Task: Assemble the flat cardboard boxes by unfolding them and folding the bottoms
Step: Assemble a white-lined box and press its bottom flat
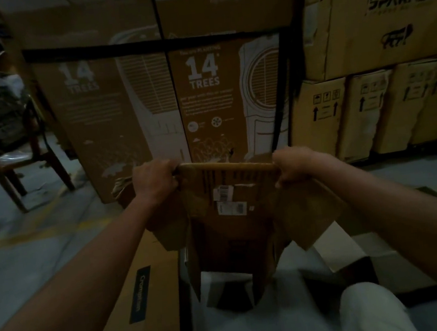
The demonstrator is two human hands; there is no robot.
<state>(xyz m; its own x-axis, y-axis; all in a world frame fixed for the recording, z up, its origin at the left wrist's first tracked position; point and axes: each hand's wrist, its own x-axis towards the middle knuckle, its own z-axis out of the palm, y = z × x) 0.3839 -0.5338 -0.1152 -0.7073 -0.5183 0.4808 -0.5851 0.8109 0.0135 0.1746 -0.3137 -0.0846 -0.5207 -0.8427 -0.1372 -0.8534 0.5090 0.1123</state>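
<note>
Both hands — left hand (pixel 153 179), right hand (pixel 293 165) — have fingers curled tight over the far top edge of the box (pixel 233 204), held upright before the knees, mid-unfolding — next, I judge, squaring it and folding the bottom flaps.

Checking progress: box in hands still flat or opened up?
Opened up: the box shows a hollow inside, flaps hanging loose; left hand and right hand grip its top edge.

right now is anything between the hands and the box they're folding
No. The left hand and right hand already grip the far top edge of the box, one at each corner, with nothing between.
</note>
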